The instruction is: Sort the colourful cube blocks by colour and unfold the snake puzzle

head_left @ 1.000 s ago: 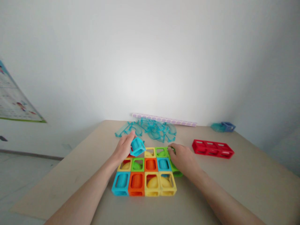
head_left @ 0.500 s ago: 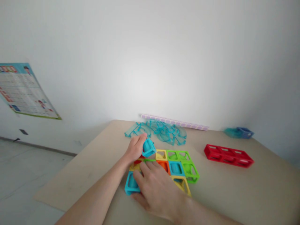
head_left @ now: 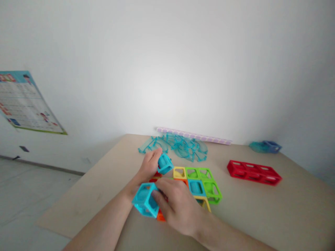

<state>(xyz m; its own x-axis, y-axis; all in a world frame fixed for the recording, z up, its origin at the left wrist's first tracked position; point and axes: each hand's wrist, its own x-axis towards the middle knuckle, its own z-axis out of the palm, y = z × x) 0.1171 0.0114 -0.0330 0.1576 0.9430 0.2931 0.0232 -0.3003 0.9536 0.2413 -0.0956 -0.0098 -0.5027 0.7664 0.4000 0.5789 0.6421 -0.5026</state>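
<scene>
My left hand (head_left: 148, 165) is closed on a small blue hollow cube block (head_left: 165, 164), held above the far left of a flat cluster of joined blocks. My right hand (head_left: 181, 205) pinches another blue hollow cube (head_left: 146, 200), tilted and raised at the near left of the cluster. That cluster (head_left: 196, 188) of yellow, green, orange, red and blue open-sided cubes lies on the table, partly hidden beneath my right hand.
A joined row of red cubes (head_left: 253, 173) lies to the right. Behind is a heap of translucent teal pieces (head_left: 183, 146), with a lilac patterned strip (head_left: 193, 135) along the wall. A dark blue block (head_left: 272, 146) sits at the far right of the table (head_left: 104, 188).
My right hand, which lay over the cluster, has lifted the near-left blue cube away and tilted it. My left hand has stayed almost in place with its blue cube.
</scene>
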